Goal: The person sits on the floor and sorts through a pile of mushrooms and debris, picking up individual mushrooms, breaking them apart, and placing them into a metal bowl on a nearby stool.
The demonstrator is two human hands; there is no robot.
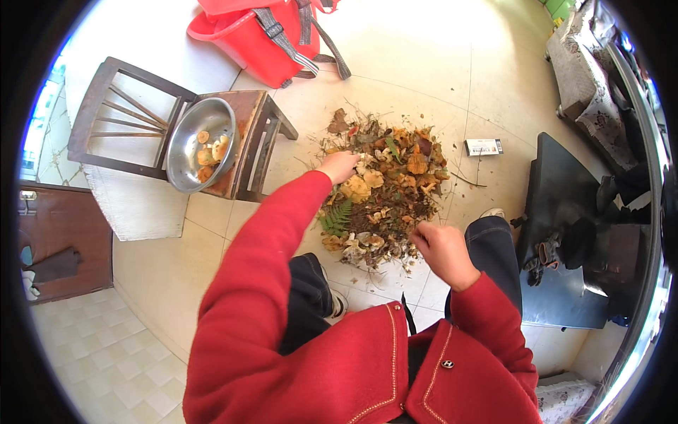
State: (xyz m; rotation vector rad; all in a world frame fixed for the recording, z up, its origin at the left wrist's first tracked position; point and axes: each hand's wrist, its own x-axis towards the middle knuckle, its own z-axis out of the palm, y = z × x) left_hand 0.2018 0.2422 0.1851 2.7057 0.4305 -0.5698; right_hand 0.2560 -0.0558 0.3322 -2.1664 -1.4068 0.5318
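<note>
A heap of wild mushrooms mixed with dead leaves, twigs and soil (pixel 384 212) lies on the tiled floor before me. My left hand (pixel 339 166) reaches to its upper left side, fingertips at a pale mushroom; whether they grip it is hidden. Just below them sits a broad yellow mushroom (pixel 355 189). A green fern frond (pixel 337 218) rests at the left of the heap. My right hand (pixel 444 253) hovers by the heap's lower right edge with its fingers curled; I cannot tell if something small is in them. Several orange-yellow mushrooms (pixel 205 156) lie in a steel basin (pixel 183 159).
The basin stands on a wooden chair (pixel 249 114) to the left. Beyond it is a red plastic carrying basket (pixel 275 50) with grey straps. A small box bearing print (pixel 483 147) lies right of the heap. A black table (pixel 553 175) holding dark gloves (pixel 545 257) is at the right.
</note>
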